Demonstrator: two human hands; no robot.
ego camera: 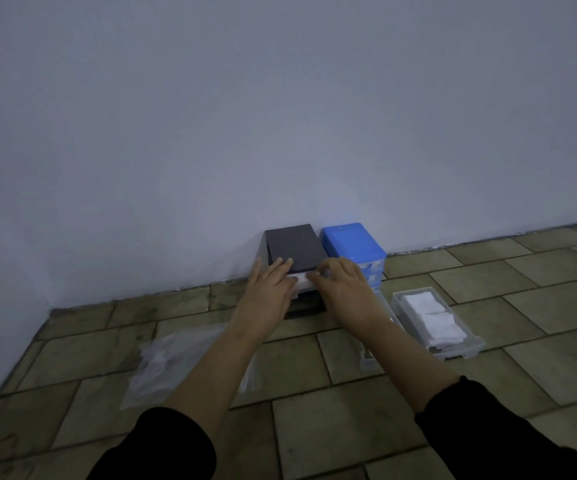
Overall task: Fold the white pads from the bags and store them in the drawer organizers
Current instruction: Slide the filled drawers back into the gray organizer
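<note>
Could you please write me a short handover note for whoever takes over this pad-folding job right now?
Left hand: fingers flat, resting on the front top edge of the dark drawer organizer by the wall.
Right hand: at the white pad in that organizer's top drawer; whether it pinches it is hard to tell.
Blue drawer organizer stands just right of the dark one.
Done: a clear drawer, pulled out on the floor at the right, holds folded pads.
Left: the plastic bag on the floor at the left seems to hold more pads to fold and store.
</note>
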